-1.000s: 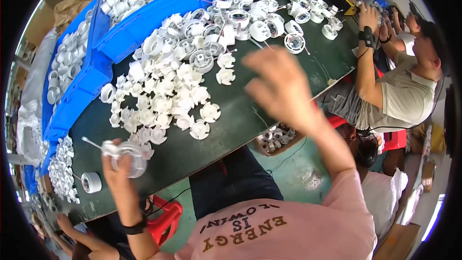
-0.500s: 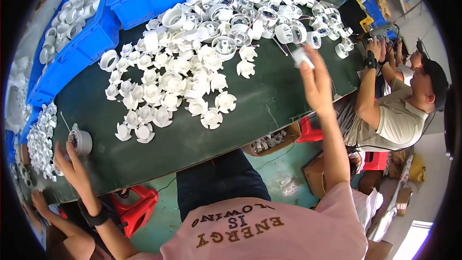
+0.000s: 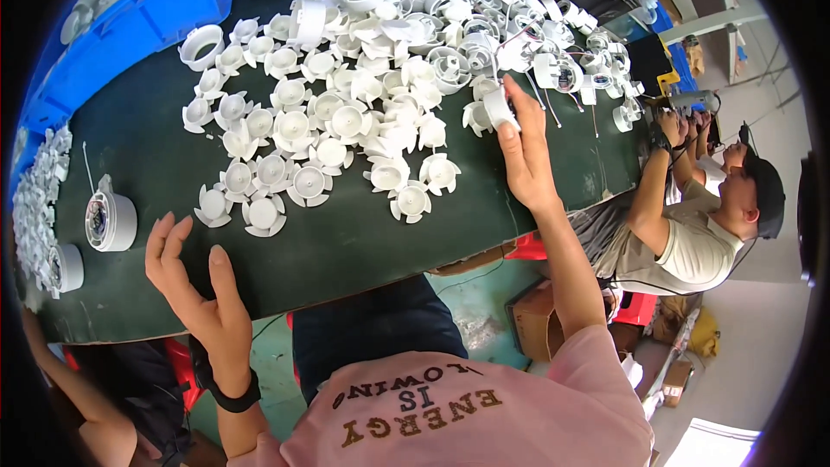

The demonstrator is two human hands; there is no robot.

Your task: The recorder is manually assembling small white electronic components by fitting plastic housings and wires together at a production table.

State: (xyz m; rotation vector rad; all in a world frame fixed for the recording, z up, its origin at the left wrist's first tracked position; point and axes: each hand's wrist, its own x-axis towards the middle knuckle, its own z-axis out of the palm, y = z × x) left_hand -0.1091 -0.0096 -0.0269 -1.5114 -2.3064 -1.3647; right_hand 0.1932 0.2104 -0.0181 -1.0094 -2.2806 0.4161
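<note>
A small white cylindrical housing (image 3: 500, 108) is gripped by the right hand (image 3: 526, 156), out at the right part of the dark green table (image 3: 363, 242), at the right edge of the heap of white fan impellers (image 3: 346, 112). The piece is pinched between thumb and fingertips, so the hand is closed about it. Its long axis is seen tilted, running from near right up toward far left, with the flat end face turned up and away from the person. The piece is plain white plastic, short and round, with a smooth wall; finer detail cannot be made out.

The left hand (image 3: 194, 281) is held over the near edge of the table, fingers spread wide and nothing in it. Just to its left and farther in, a white round motor housing (image 3: 111, 220) is seen standing upright on the table, its open end up and a thin wire rising from it. A second white ring piece (image 3: 65, 268) lies nearer the left rim.

Blue plastic bins (image 3: 130, 43) are ranged along the far left side, filled with white parts. At the right, a cardboard box (image 3: 540, 324) is seen on the floor under the table's edge, brown and open-topped. A seated co-worker (image 3: 700, 233) is bent to the table's right end.
</note>
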